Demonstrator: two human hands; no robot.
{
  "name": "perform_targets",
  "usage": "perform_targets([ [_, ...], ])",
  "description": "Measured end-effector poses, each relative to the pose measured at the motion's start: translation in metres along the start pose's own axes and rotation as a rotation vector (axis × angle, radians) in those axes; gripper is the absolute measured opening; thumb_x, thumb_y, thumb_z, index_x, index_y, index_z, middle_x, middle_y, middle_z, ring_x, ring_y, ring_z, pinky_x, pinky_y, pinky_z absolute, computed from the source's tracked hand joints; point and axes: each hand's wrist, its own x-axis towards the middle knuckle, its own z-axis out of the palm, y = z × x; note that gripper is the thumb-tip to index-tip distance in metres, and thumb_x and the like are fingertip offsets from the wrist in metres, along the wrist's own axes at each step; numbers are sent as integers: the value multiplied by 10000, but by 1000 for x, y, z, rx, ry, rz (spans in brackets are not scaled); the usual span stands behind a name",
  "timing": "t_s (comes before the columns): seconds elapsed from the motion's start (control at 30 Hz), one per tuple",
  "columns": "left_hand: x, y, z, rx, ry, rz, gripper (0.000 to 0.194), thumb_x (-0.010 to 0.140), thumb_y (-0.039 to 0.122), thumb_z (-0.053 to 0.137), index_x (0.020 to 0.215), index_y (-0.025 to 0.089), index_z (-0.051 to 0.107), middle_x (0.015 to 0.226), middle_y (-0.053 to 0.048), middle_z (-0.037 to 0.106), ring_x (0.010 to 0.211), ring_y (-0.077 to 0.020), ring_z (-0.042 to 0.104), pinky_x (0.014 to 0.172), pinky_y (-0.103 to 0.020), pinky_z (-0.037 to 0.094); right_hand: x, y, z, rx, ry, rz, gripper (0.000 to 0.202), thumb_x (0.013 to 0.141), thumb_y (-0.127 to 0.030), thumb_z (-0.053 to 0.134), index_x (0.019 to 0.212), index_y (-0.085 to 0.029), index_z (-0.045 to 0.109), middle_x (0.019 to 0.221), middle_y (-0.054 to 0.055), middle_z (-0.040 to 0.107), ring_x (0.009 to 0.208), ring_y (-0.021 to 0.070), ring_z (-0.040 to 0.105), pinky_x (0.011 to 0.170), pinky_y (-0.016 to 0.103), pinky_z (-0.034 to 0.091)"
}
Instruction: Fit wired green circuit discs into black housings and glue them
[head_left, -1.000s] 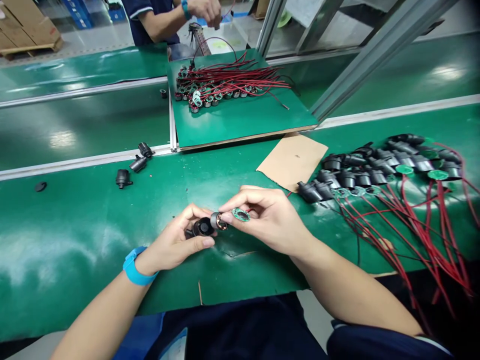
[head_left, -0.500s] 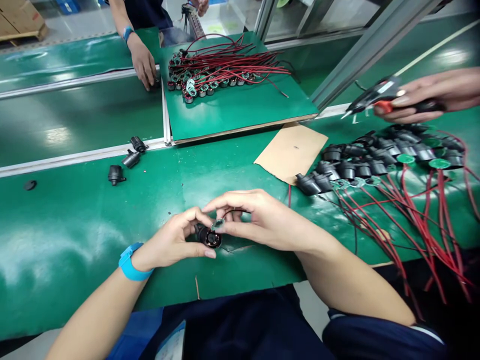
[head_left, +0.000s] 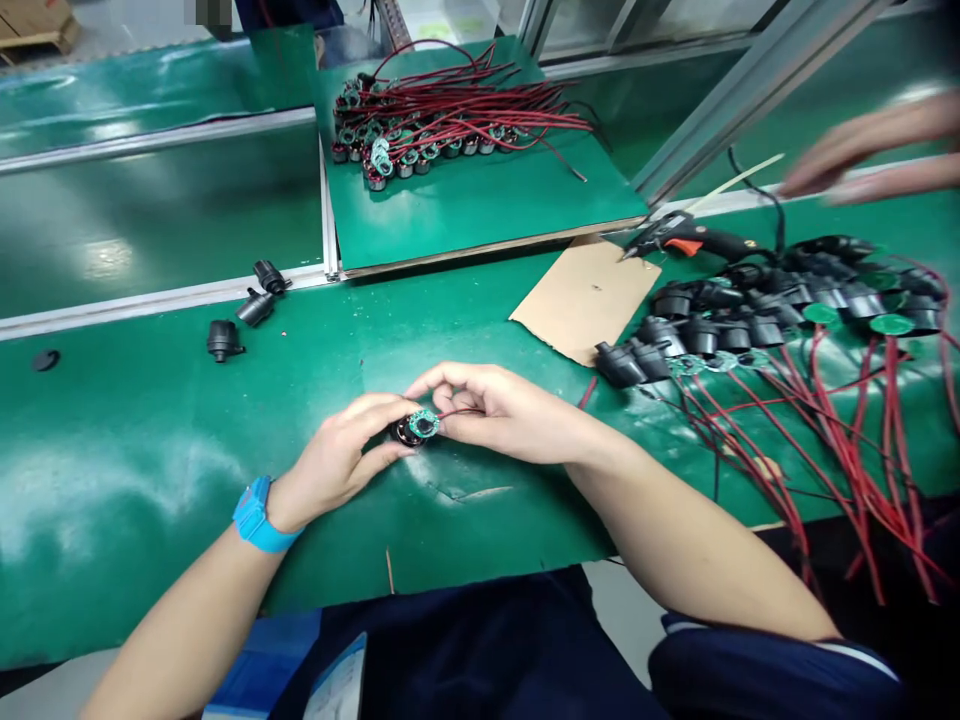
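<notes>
My left hand (head_left: pixel 349 445), with a blue band at the wrist, grips a black cylindrical housing (head_left: pixel 406 432) between thumb and fingers. At the housing's open end sits a green ring-shaped circuit board (head_left: pixel 424 424), facing up toward the camera. My right hand (head_left: pixel 495 410) is just right of it, its fingers closed around the dark red wires (head_left: pixel 459 411) that run from the board. Whether the right fingertips also touch the board's edge is hard to tell.
Black housings (head_left: pixel 701 335) with red wires lie at the right, a glue gun (head_left: pixel 694 240) behind them and cardboard (head_left: pixel 585 300) beside. Another person's hand (head_left: pixel 870 150) is above. Wired parts (head_left: pixel 427 145) lie on a raised board (head_left: pixel 480 215); loose housings (head_left: pixel 223 341) are at the left.
The circuit board now lies flatter over the housing's opening, and both hands are slightly higher in view. The person at the right has let go of the glue gun. The hand at the top left has gone.
</notes>
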Motion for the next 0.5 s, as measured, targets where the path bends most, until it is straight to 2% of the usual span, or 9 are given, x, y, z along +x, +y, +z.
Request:
perform_targets([
  [0.07,-2,4,-1,22,-11,32,345,987,242,597,1331,227,569,1238,-90,659,1167,-201,624,1027,-329,510,-1,-2,3,124,6,21,317,876,-177,627,1192,-184,612,778,-68,411,594,59,406,550,195,346],
  [0.17,-4,8,-1,84,-10,48,354,990,242,593,1341,246,558,1236,-83,634,1152,-195,622,1013,-311,521,-3,-7,8,170,9,34,368,820,-127,636,1181,-187,596,774,-77,394,574,55,358,529,202,314],
  [0.27,-6,10,1,191,16,62,345,996,267,582,1340,252,561,1234,-83,612,1140,-198,622,983,-302,538,-5,-8,14,87,40,8,406,776,-90,635,1165,-193,582,720,-93,337,561,64,299,505,213,262],
  [0.37,-7,11,2,261,19,74,329,1011,272,549,1339,239,562,1233,-91,605,1136,-203,624,975,-309,546,-5,-7,19,-66,106,-10,421,742,-65,641,1131,-215,580,706,-91,305,590,78,314,514,222,247],
  [0.5,-6,12,3,290,6,87,334,1011,252,550,1344,220,553,1253,-104,602,1148,-209,613,988,-330,539,-6,-5,18,-150,134,-23,359,788,-139,694,1112,-228,567,718,-88,318,606,82,338,531,232,262],
])
